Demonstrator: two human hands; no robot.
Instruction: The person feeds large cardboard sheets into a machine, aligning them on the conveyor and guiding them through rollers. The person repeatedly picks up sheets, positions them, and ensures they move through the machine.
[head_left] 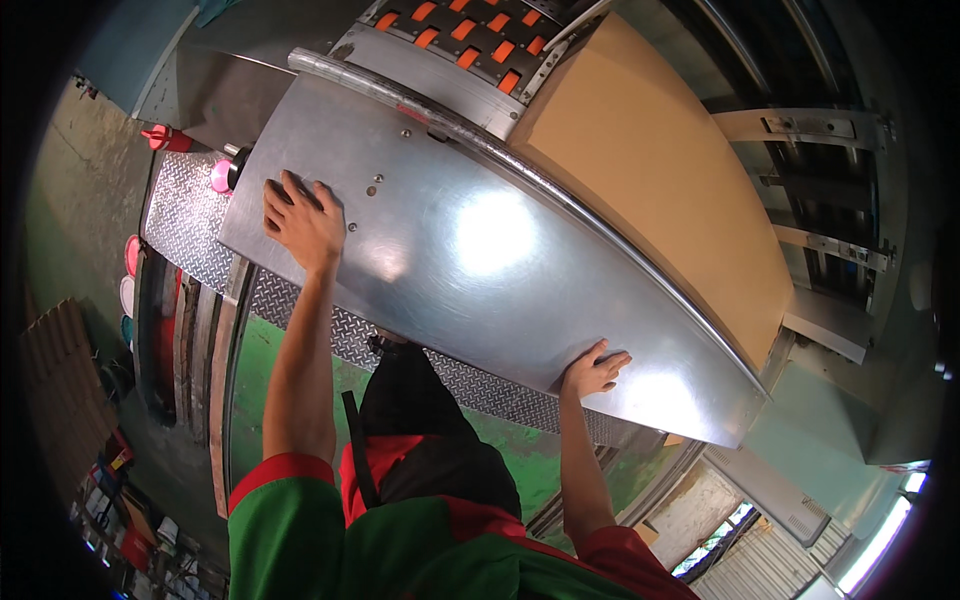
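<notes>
Both my arms reach forward over a shiny metal table plate [420, 270]. My left hand [305, 222] lies on the plate's left part, fingers spread, near a few small screws [352, 227]. Toward the plate's right end, my right hand [594, 373] rests at the near edge with its fingers stretched apart. Neither hand holds anything. Along the plate's far edge runs a round metal bar [480, 145]. Just beyond the bar sits a stack of brown cardboard [640, 170], its layers too fine to tell apart.
Orange rollers [463, 30] are set in a frame at the far side. Pink and black knob [224, 177] juts from the plate's left end. Patterned metal tread [190, 215] and green floor [262, 385] lie below. Machine rails [820, 125] stand at the far right.
</notes>
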